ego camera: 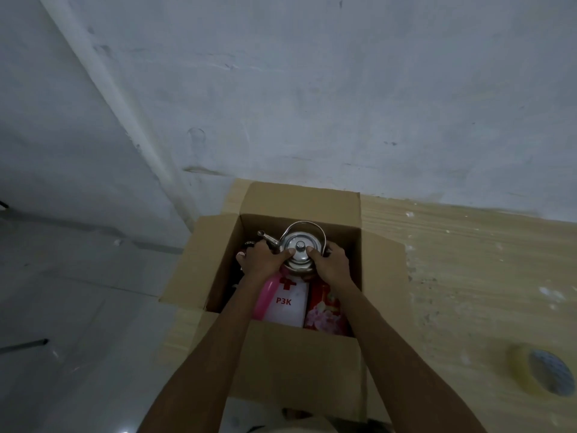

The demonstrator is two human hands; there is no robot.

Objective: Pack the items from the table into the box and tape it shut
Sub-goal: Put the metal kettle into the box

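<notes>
Both the left hand and right hand curl fingers round the kettle inside the box.

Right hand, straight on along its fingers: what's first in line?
The kettle: the right hand grips its body, thumb by the lid. Behind it, probably the far wall of the box; depth is unclear.

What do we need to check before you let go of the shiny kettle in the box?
1. Grip: left hand and right hand both hold the kettle: ok.
2. Kettle upright, lid on: ok.
3. Kettle inside the box walls: ok.
4. Kettle resting on something below: cannot tell.
5. Box flaps open: ok.
6. Tape roll waiting on the table: ok.
</notes>
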